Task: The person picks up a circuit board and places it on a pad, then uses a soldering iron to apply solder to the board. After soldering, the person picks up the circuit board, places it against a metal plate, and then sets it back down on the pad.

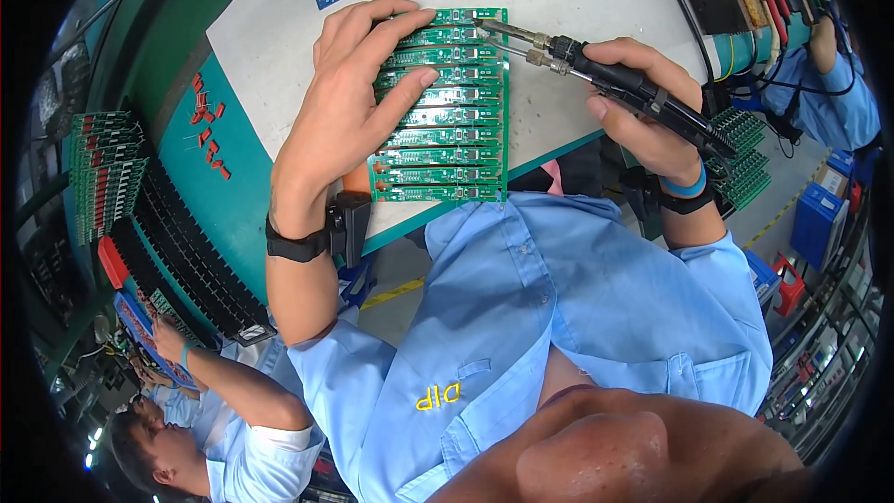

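A panel of several narrow green circuit boards [447, 136] lies on the white sheet in front of me. My left hand [352, 88] rests on its left part, thumb and fingers spread over the boards. Part of the panel is hidden under that hand. In my right hand [652, 98] is a black soldering iron [643, 93], with a thin metal tube beside its tip. Its tip points left at the upper right end of the panel; whether it touches a part there, I cannot tell.
Small red components [207, 121] are scattered on the green mat [251, 177]. Stacked boards [107, 177] and black slotted racks [186, 233] stand at the left. More green boards [740, 158] sit beyond my right wrist. A co-worker [242, 428] works at lower left.
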Available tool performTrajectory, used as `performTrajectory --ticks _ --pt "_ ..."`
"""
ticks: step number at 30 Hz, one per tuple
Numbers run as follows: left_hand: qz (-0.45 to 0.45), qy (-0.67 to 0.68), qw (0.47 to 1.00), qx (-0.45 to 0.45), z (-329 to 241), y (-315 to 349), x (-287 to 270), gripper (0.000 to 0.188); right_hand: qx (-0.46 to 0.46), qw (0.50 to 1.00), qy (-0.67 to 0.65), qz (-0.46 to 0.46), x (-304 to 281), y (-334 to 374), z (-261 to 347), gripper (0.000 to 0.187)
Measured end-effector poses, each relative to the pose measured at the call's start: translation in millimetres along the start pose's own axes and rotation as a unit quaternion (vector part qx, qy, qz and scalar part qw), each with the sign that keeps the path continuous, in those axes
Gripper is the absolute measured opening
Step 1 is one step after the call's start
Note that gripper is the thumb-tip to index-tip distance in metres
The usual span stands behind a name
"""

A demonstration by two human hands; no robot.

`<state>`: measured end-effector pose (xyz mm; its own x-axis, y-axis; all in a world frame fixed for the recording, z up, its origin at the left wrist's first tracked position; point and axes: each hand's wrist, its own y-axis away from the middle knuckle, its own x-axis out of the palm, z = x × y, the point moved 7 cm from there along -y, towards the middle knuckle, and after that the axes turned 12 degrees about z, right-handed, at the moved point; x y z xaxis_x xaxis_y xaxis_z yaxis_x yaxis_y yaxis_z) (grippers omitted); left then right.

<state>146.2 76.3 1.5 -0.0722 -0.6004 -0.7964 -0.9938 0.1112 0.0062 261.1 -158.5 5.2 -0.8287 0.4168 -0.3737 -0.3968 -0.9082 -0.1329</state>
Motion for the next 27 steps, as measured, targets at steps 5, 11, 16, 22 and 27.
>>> performTrajectory --ticks 5,11,16,22,27 --pt "0.001 0.003 1.0 0.002 0 -1 0 0.046 -0.003 1.0 -0.004 -0.014 -4 4 0 0.043" --pt "-0.013 0.015 1.0 0.004 1 0 0 0.043 -0.032 0.997 -0.027 -0.072 -17 3 -8 0.044" --pt "-0.014 0.016 1.0 0.008 1 -1 0 0.043 -0.072 0.976 -0.02 -0.204 -29 0 -28 0.05" --pt "0.0 0.002 1.0 0.008 -1 -1 -1 0.048 -0.067 0.981 -0.027 -0.18 -27 3 -37 0.051" --pt "-0.041 0.006 0.999 -0.011 2 2 -5 0.053 -0.059 0.977 -0.042 -0.201 -25 -1 -33 0.05"
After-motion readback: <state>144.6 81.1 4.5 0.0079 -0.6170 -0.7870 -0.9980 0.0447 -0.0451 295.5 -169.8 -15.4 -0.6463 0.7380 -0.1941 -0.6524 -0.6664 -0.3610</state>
